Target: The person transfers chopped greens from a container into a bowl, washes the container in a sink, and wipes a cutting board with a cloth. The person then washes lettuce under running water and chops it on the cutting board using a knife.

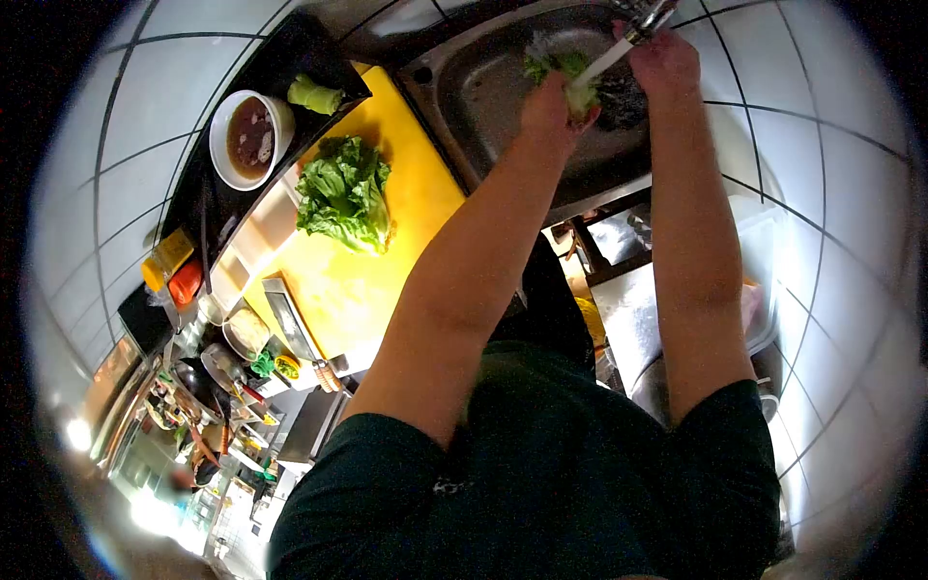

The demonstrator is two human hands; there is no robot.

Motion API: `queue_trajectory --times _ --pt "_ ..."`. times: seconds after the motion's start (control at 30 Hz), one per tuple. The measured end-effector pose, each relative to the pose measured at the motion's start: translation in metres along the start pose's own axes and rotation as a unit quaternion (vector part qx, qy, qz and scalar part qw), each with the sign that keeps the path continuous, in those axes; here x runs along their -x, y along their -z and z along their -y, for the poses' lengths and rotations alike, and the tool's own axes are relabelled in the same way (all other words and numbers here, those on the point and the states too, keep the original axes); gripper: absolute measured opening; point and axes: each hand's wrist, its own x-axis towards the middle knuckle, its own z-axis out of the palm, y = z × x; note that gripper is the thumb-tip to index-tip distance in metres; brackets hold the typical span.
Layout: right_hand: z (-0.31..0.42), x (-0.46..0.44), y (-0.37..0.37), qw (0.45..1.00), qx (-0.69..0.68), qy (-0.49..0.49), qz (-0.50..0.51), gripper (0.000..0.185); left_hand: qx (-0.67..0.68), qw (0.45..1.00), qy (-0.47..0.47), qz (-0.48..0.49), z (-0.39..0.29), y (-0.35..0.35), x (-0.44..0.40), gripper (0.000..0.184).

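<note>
My left hand (pixel 553 108) is closed around a leafy green vegetable (pixel 580 95) inside the dark sink (pixel 483 126). Water runs from the metal faucet (pixel 646 21) onto the vegetable. Beside the faucet, at the sink's right edge, is my right hand (pixel 667 64); its fingers are partly hidden and blurred near the tap. Left of the sink, a head of green lettuce (pixel 345 193) lies on a yellow cutting board (pixel 425 184).
A cleaver (pixel 293 319) lies at the board's near left. A white bowl of brown liquid (pixel 251 141) and a green stalk piece (pixel 315 95) stand on the dark ledge. A plastic container (pixel 759 256) is at the right, by the tiled wall.
</note>
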Motion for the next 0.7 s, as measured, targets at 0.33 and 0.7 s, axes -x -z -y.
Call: queue_trajectory --times 0.33,0.7 --pt "-0.022 0.033 0.044 0.994 0.094 0.048 0.001 0.059 -0.356 0.919 -0.162 0.051 -0.018 0.038 0.032 0.053" --pt "-0.028 0.195 -0.105 0.994 -0.067 -0.077 0.042 0.068 -0.468 0.830 -0.302 0.032 -0.030 0.050 0.115 0.071"
